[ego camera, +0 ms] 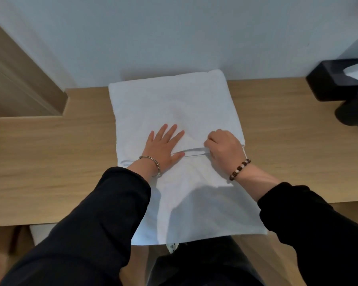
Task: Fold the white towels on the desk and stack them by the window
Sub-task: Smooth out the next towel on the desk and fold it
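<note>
Pressing flat with straight, spread fingers, the left hand [163, 146] lies on the white towel [174, 100], while the right hand [224, 148] just beside it curls its fingers round a folded edge of the same towel. The towel lies across the middle of the desk [50, 162], its far end against the wall [174, 38] at the back edge and its near end hanging over the front edge. A black tissue box [329, 79] stands near the back right corner.
</note>
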`<state>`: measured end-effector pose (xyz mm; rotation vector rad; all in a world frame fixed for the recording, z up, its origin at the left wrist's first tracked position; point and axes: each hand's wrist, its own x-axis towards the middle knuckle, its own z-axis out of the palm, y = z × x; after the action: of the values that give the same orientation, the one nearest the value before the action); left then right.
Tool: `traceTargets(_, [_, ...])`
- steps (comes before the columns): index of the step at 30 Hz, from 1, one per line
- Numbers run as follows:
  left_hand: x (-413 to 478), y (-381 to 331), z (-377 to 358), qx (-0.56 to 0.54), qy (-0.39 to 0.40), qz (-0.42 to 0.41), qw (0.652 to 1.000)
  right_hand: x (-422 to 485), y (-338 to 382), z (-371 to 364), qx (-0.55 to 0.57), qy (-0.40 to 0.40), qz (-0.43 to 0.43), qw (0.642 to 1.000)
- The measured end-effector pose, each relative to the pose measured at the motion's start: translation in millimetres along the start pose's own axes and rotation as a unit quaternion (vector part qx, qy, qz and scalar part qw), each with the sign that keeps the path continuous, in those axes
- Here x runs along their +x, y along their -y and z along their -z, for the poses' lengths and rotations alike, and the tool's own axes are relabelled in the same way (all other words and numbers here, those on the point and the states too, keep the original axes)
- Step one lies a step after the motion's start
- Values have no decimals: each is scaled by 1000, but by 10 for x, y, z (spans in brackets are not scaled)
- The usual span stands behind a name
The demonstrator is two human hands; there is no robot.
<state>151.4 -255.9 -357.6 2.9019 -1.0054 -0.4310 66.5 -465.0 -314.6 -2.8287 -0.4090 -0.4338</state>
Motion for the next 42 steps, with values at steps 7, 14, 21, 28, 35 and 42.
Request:
traceTargets(7, [-191,-45,170,-87,-131,-32,987,-105,-95,-197,36,102,-149,983])
traceTargets(14, [-415,16,393,77,-262,-183,944,-64,-105,-208,29,124,-177,976])
traceTargets(21, [-598,-79,208,70,-228,-86,967,-113,-78,-128,-39,103,-118,987])
traceTargets(28, [-652,13,127,-8,-255,-53,966,-433,-117,-116,-7,10,-148,989])
traceTargets(35, [-767,111,76,-75,-264,20,961,-330,-352,28,-31,44,-271,961])
traceTargets(42, [-766,59,53,-100,-285,57,952,-327,-293,63,-32,128,-168,977])
